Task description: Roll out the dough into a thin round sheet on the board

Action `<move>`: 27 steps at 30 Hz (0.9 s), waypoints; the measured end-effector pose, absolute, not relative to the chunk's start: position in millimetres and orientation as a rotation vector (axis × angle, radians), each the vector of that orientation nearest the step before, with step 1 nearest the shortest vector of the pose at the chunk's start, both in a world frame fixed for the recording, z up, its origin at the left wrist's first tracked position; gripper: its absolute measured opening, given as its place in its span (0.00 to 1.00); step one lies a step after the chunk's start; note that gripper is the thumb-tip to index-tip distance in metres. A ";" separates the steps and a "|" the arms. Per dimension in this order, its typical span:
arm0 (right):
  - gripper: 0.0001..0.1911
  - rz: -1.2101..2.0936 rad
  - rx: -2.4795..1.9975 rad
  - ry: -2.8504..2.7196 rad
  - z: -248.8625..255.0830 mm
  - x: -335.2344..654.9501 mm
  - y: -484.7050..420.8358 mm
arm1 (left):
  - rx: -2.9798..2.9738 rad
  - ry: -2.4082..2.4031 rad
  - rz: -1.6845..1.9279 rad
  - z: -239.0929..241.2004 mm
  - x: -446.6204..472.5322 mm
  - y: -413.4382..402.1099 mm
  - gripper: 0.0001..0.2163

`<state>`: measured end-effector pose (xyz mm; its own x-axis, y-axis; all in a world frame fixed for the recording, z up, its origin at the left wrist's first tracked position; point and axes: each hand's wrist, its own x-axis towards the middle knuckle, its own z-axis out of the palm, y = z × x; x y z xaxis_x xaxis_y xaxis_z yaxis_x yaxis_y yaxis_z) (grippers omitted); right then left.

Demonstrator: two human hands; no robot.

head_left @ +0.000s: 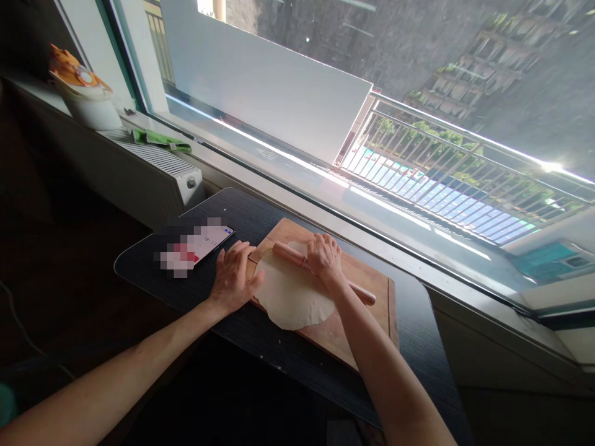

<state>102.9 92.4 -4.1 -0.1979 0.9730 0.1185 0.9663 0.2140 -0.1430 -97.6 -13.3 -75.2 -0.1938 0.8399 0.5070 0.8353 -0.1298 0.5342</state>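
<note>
A flat, roughly round sheet of dough [290, 297] lies on a wooden board [372, 279], reaching to the board's left edge. Across its far part rests a wooden rolling pin [289, 254], slanting down to the right. My right hand [324, 254] grips the pin near its middle, the fingers wrapped over it and hiding that stretch. At the dough's left edge is my left hand [236, 277], its fingers spread and the thumb against the sheet. The left palm's contact with the board's edge is hard to make out.
The board lies on a dark table [409, 328] with rounded corners. A phone [204, 244], partly blurred out, lies left of my left hand. Beyond the table stand a window sill and a radiator [153, 179] with a green cloth [160, 140] and a white bucket [88, 102].
</note>
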 end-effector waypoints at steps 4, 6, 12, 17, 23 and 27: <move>0.20 -0.046 -1.692 -2.404 -17.1 102.0 60.1 | 2.026 2.044 1.268 -77.0 -98.0 -13.0 0.22; 0.21 -0.059 -1.714 -2.378 -16.6 101.6 65.3 | 2.018 2.038 1.281 -76.6 -98.1 -12.9 0.22; 0.24 0.154 -2.068 -2.102 2.8 100.9 124.7 | 1.962 2.048 1.310 -74.2 -98.5 -13.0 0.21; 0.23 -0.009 -1.744 -2.332 -12.6 96.1 80.3 | 1.983 2.027 1.295 -72.6 -97.4 -14.6 0.22; 0.23 -0.032 -1.792 -2.295 -7.0 94.4 89.7 | 1.977 2.047 1.233 -70.1 -97.7 -14.9 0.23; 0.22 0.102 -1.861 -2.287 -3.7 93.7 94.2 | 1.990 2.041 1.259 -70.6 -97.7 -14.6 0.22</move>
